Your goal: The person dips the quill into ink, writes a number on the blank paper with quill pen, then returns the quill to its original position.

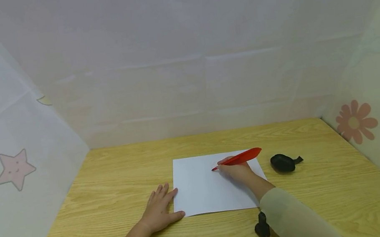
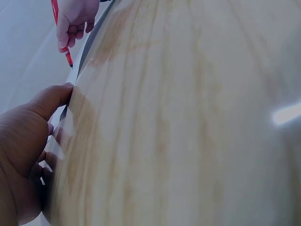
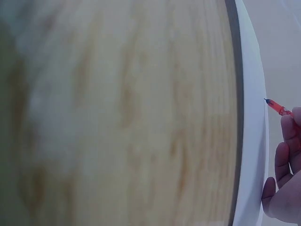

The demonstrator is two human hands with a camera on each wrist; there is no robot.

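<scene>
A red feather pen [image 1: 237, 158] is pinched in my right hand [image 1: 236, 171], its plume pointing up and right. Its dark tip [image 3: 266, 100] is at or just above a sheet of white paper [image 1: 203, 192]; I cannot tell whether it touches. No marks can be made out on the sheet. My left hand [image 1: 158, 211] lies spread at the paper's left edge, thumb and a fingertip on its margin, the other fingers on the table. The left wrist view shows the left thumb [image 2: 51, 100] at the paper's edge, with the pen [image 2: 68, 57] beyond.
A black rounded object with a short tail [image 1: 282, 163] lies right of the paper. Another small black object [image 1: 262, 226] lies near the right sleeve [image 1: 295, 218]. The wooden table [image 1: 115, 169] is bordered by printed cloth walls [image 1: 185, 94] at the back and sides.
</scene>
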